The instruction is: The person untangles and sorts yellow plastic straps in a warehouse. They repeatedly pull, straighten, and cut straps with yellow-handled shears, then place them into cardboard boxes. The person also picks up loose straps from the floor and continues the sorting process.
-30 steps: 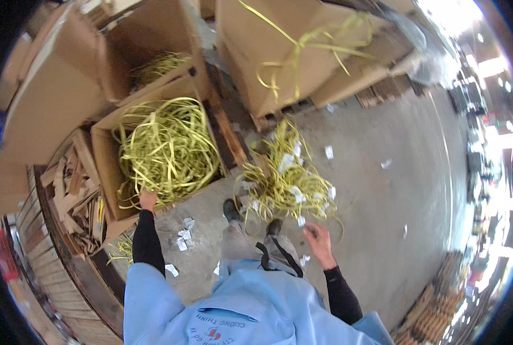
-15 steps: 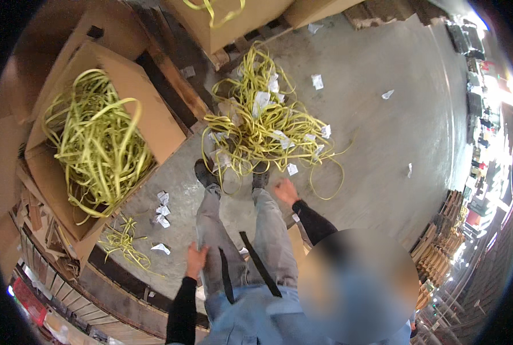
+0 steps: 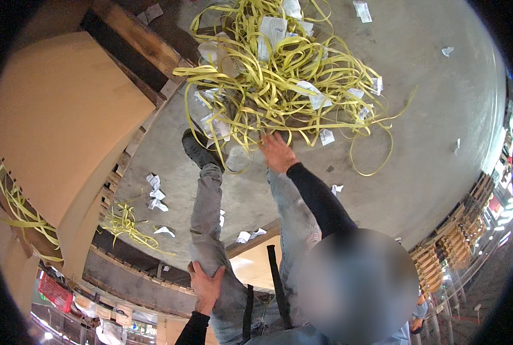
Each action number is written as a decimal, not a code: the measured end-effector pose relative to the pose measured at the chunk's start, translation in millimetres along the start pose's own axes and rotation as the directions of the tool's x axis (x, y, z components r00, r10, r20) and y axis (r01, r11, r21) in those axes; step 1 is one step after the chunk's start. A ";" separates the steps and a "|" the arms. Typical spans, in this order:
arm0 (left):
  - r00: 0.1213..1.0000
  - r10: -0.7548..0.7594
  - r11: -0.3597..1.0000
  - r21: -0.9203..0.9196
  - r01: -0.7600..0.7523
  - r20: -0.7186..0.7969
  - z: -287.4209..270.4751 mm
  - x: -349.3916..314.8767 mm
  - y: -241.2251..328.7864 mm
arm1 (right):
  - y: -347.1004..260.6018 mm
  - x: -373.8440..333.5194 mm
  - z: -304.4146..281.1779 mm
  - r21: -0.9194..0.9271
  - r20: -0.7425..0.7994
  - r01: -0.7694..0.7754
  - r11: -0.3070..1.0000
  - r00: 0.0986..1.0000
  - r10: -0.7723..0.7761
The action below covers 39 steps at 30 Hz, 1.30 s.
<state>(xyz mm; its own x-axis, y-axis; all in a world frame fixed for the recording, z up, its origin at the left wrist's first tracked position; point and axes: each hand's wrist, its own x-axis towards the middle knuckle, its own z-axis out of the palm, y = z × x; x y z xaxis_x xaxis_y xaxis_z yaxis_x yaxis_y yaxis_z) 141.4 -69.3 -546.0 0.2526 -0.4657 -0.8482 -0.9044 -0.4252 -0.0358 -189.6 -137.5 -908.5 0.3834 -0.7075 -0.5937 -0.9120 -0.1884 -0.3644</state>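
A tangled pile of yellow plastic strapping [image 3: 291, 75] lies on the concrete floor in front of me, with crumpled white paper labels [image 3: 272, 35] caught in it. My right hand [image 3: 278, 154] reaches down to the pile's near edge beside the straps. Its fingers are apart and I see nothing gripped, though the fingertips are partly lost against the strapping. Resting on my left leg near the knee, my left hand [image 3: 206, 286] is open, thumb spread from the fingers. My left shoe [image 3: 199, 148] touches the pile's left edge.
At left stands a large cardboard box [image 3: 67, 115] on a wooden pallet, with more yellow strapping [image 3: 27, 213] behind its flap. A smaller strapping bunch [image 3: 124, 223] and paper scraps [image 3: 156, 192] lie nearby. Stacked pallets [image 3: 452, 247] stand at right. Another person [image 3: 418, 313] shows at lower right.
I have bent lower, so the pile looks larger and closer. My right hand has moved forward to the pile's edge. My left hand has come to rest on my leg.
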 end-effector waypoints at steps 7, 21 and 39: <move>0.962 0.226 0.964 0.177 -0.199 -0.153 24.2 -14.5 7.6 | -91.2 -79.1 -51.8 0.567 0.178 0.108 0.817 0.952 -0.250; 0.995 0.012 0.128 -0.986 -0.104 -0.103 -99.3 -54.7 154.7 | -199.8 -385.1 -389.5 0.887 0.033 0.276 0.370 0.761 -0.648; 0.222 0.390 0.548 0.031 -0.836 -0.893 -182.4 -266.6 74.4 | -346.9 -391.0 -440.8 0.843 -0.293 0.330 0.424 0.944 -0.153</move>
<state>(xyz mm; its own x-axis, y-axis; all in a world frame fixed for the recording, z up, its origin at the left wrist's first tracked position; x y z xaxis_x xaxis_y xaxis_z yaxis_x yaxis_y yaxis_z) 69.5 -118.4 -226.1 0.0105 -0.9629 0.2698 -0.7174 0.1807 0.6728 -87.5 -95.7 -233.7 0.4583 -0.8385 -0.2949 -0.1374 0.2610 -0.9555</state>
